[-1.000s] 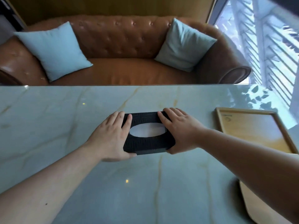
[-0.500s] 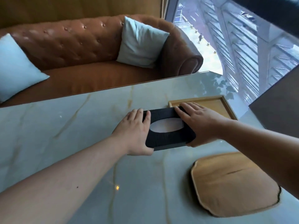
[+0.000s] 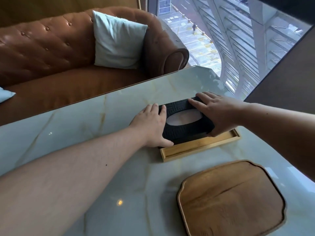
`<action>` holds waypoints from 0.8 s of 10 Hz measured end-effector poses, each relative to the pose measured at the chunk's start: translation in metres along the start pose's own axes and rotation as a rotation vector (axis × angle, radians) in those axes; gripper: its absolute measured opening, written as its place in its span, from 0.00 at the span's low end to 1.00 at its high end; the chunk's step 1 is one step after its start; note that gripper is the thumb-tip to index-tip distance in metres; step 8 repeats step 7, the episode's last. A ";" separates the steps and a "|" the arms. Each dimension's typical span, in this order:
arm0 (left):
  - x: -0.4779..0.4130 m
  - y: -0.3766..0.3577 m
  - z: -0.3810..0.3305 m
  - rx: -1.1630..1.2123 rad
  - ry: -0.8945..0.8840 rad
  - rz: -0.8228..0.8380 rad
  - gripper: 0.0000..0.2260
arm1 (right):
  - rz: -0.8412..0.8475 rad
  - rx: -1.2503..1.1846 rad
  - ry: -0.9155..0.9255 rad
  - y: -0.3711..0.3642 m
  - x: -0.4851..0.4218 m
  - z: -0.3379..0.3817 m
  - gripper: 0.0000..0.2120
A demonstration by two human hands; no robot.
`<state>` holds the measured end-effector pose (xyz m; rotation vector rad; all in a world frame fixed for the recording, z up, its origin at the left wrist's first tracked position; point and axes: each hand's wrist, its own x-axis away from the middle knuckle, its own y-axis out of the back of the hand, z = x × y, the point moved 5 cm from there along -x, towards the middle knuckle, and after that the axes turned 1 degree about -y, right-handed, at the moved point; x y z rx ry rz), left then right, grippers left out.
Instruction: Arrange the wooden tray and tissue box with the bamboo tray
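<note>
A black patterned tissue box (image 3: 185, 132) with an oval opening sits inside the light rectangular bamboo tray (image 3: 197, 148), covering most of it. My left hand (image 3: 150, 125) grips the box's left end and my right hand (image 3: 216, 113) grips its right end. Only the tray's near rim and right corner show past the box. A darker wooden tray (image 3: 233, 200) with wavy rounded corners lies flat on the marble table (image 3: 95, 120), nearer to me and right of the bamboo tray, apart from it.
A brown leather sofa (image 3: 51, 55) with a pale blue cushion (image 3: 117, 40) stands beyond the table's far edge. A tall window (image 3: 230, 40) fills the upper right, and the table's right corner ends just past the bamboo tray.
Both hands carried the tissue box to the right, from the bare table top onto the bamboo tray. The view swung right, bringing the whole wooden tray into sight.
</note>
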<state>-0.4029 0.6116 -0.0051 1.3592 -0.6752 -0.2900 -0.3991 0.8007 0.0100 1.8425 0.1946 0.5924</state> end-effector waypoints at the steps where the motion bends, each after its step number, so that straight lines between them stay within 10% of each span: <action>1: -0.009 -0.005 -0.005 0.006 -0.012 -0.005 0.55 | 0.005 -0.016 -0.005 -0.010 0.000 -0.007 0.62; 8: 0.006 -0.010 -0.020 -0.057 -0.041 -0.009 0.49 | 0.074 -0.029 -0.027 -0.036 0.009 0.006 0.56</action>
